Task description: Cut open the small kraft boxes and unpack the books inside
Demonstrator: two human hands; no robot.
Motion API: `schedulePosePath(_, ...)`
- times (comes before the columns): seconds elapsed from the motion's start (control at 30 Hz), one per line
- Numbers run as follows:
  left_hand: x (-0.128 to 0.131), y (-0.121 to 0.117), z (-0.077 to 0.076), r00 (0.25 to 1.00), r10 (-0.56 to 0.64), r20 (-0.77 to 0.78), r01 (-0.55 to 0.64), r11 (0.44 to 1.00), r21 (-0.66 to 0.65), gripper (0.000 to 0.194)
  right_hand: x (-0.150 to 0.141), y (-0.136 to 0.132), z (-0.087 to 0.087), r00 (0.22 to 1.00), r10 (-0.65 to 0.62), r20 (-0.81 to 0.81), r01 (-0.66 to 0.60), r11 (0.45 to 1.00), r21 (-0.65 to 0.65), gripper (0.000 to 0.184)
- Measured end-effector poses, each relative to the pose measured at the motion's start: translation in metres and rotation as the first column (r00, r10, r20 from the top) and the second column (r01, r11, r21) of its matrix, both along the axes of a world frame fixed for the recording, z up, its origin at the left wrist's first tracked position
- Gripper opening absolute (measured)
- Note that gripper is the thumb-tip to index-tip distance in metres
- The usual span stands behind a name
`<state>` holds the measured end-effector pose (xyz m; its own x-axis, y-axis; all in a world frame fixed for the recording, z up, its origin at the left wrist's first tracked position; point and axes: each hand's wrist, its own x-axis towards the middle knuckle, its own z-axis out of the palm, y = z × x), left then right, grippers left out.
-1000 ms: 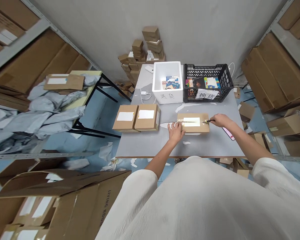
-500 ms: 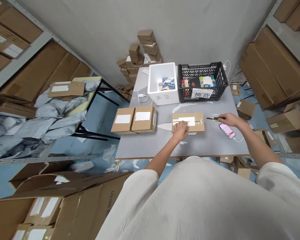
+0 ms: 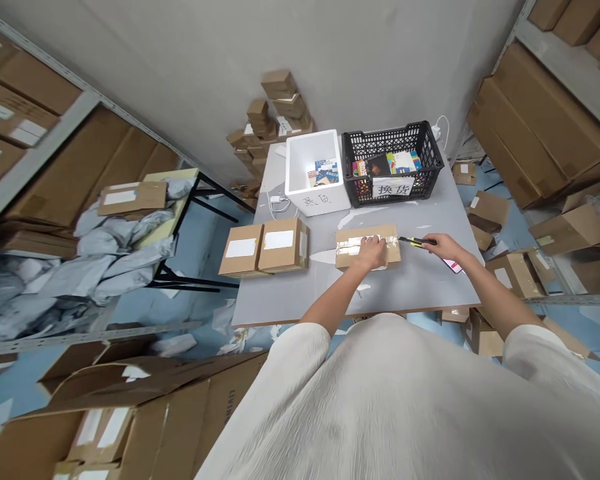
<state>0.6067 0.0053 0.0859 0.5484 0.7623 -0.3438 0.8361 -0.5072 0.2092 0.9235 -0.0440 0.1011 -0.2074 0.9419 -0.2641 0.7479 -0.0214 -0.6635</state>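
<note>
Head view, read left to right. We noted grey plastic mailers (image 3: 120,263) heaped below a yellow-topped table (image 3: 183,175). Next, two kraft parcels (image 3: 265,247) with white labels lay side by side on the grey surface (image 3: 275,300). Beyond them stood a white foam box (image 3: 320,201) holding books (image 3: 326,172), and a black plastic crate (image 3: 417,190) with a paper sign (image 3: 386,189) on its front.

The taped cardboard parcel (image 3: 347,248) lay nearer the front edge of the surface, its long axis running left to right across the view. The left hand (image 3: 373,252) was on its top, palm down and fingers spread a little, pressing rather than grasping. The right hand (image 3: 445,248) was clenched around a yellow-and-black utility knife (image 3: 415,241), which pointed left at the parcel's right end. We could not tell whether the tip touched the cardboard. The left hand was the nearer to the parcel, the right lying off its right end, just above a phone (image 3: 453,266).
</note>
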Motion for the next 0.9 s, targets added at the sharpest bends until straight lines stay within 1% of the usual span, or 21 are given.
schedulePosePath(0.07,0.002,-0.002,0.001,0.999,0.002,-0.033,-0.001,1.000,0.009,0.084,0.001,0.006,-0.007,0.997,0.045,0.064,-0.048,0.998,0.043,0.038)
schedulePosePath(0.13,0.002,-0.005,0.001,0.999,0.003,-0.040,-0.002,1.000,0.018,0.083,0.001,0.015,-0.012,0.984,0.083,0.158,-0.094,0.994,0.063,0.038)
schedulePosePath(0.27,-0.002,-0.012,0.000,1.000,-0.001,-0.003,0.001,0.999,0.042,0.078,-0.006,0.039,-0.017,0.930,0.177,0.323,-0.209,0.976,0.067,0.041)
schedulePosePath(0.33,-0.003,-0.015,0.000,1.000,0.003,0.011,-0.003,0.999,0.052,0.079,-0.014,0.051,-0.017,0.904,0.217,0.368,-0.253,0.966,0.053,0.041)
schedulePosePath(0.4,-0.005,-0.018,0.000,1.000,0.009,0.015,-0.010,0.998,0.064,0.080,-0.021,0.059,-0.017,0.890,0.232,0.392,-0.266,0.963,0.034,0.040)
schedulePosePath(0.5,-0.006,-0.020,-0.001,1.000,0.013,0.018,-0.014,0.996,0.084,0.081,-0.024,0.063,-0.019,0.906,0.239,0.350,-0.252,0.968,-0.008,0.041)
schedulePosePath(0.6,-0.005,-0.020,-0.003,1.000,0.010,0.029,-0.013,0.996,0.090,0.081,-0.017,0.056,-0.023,0.946,0.258,0.196,-0.246,0.966,-0.086,0.041)
schedulePosePath(0.7,-0.005,-0.020,-0.005,0.999,0.014,0.035,-0.016,0.997,0.075,0.081,-0.006,0.046,-0.029,0.965,0.254,0.064,-0.243,0.959,-0.146,0.042)
schedulePosePath(0.77,-0.006,-0.020,-0.005,0.999,0.014,0.039,-0.017,0.997,0.069,0.082,-0.003,0.041,-0.031,0.971,0.236,0.042,-0.228,0.963,-0.141,0.042)
schedulePosePath(0.9,-0.006,-0.021,-0.004,0.999,0.007,0.043,-0.010,0.997,0.071,0.081,-0.011,0.037,-0.033,0.981,0.159,0.109,-0.156,0.987,-0.033,0.042)
